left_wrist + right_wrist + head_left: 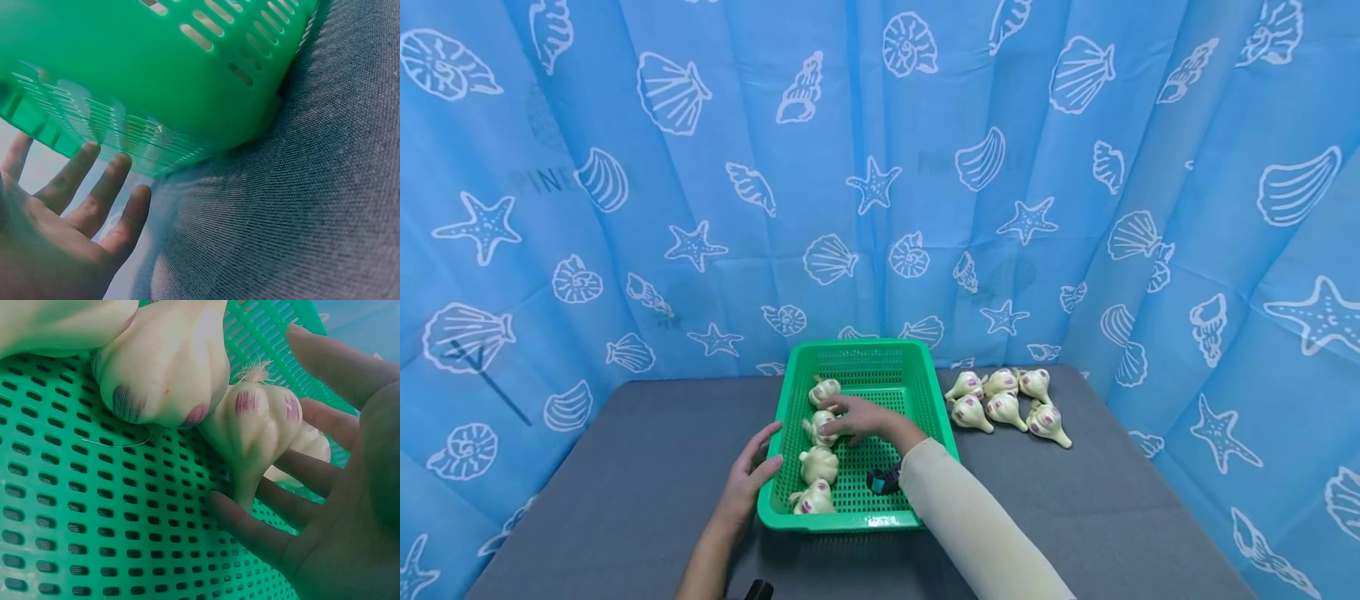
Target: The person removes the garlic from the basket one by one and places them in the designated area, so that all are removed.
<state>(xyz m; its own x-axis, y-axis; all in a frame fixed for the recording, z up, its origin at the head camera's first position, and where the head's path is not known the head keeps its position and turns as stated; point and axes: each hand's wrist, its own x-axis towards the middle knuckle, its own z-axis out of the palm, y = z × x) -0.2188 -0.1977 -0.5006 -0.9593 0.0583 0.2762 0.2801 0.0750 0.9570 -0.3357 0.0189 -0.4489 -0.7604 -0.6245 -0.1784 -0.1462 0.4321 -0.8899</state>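
A green perforated basket (880,522) holds several garlic bulbs (819,465) in a column along its left side. My right hand (863,417) is inside, over the bulbs toward the back. In the right wrist view its spread fingers (250,528) are around one side of a garlic bulb (256,422), not closed on it. My left hand (747,473) is at the basket's left wall with fingers extended. The left wrist view shows the left hand (81,206) beside the basket's outer wall (137,69), fingertips at or near it.
Several more garlic bulbs (1003,407) lie in two rows on the grey tabletop (1120,500), right of the basket. A blue curtain (880,208) with white shells hangs behind. A dark object (760,590) shows at the bottom edge.
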